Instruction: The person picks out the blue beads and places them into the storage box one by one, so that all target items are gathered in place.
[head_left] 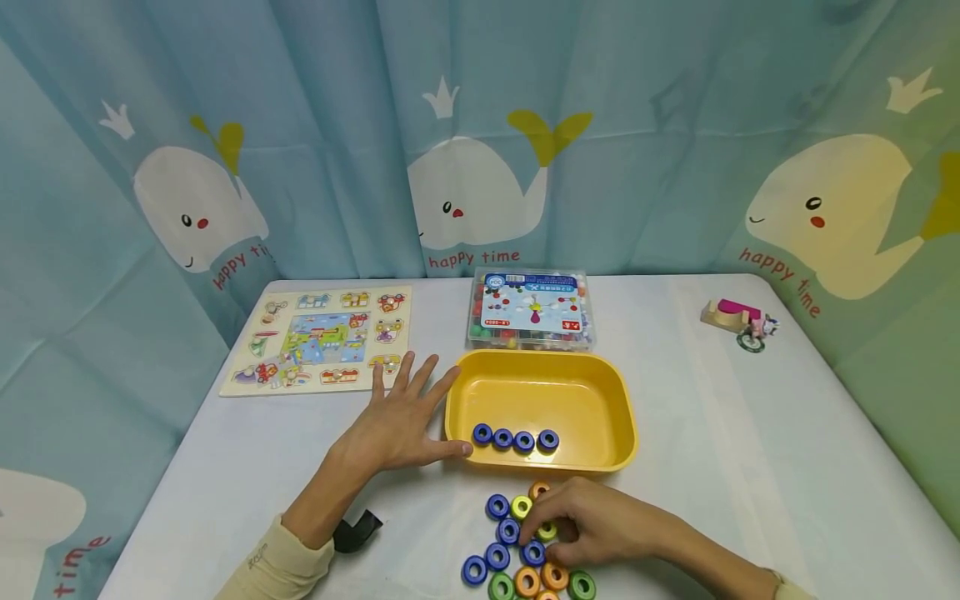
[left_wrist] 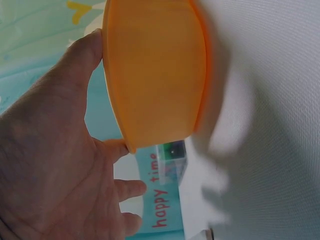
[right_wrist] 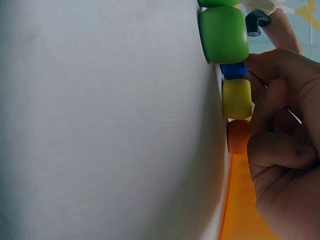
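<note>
A yellow tray point(head_left: 615, 392) stands mid-table with several blue ring beads point(head_left: 524, 441) in a row along its near side. My left hand point(head_left: 397, 429) is spread out at the tray's left end, thumb and a fingertip touching the rim point(left_wrist: 106, 60). Before the tray lies a cluster of blue, yellow, orange and green beads. Over its right part my right hand point(head_left: 600, 525) reaches down and pinches a blue bead point(head_left: 532, 552) between thumb and fingers. In the right wrist view, a green bead point(right_wrist: 225, 35) and a yellow bead point(right_wrist: 237, 99) stand beside those fingers.
Behind the tray sits a clear plastic box point(head_left: 532, 310) with a printed label. A wooden picture puzzle board point(head_left: 315, 340) lies at the back left. Small toys point(head_left: 738, 321) stand at the back right. A patterned curtain point(head_left: 645, 125) hangs behind the table.
</note>
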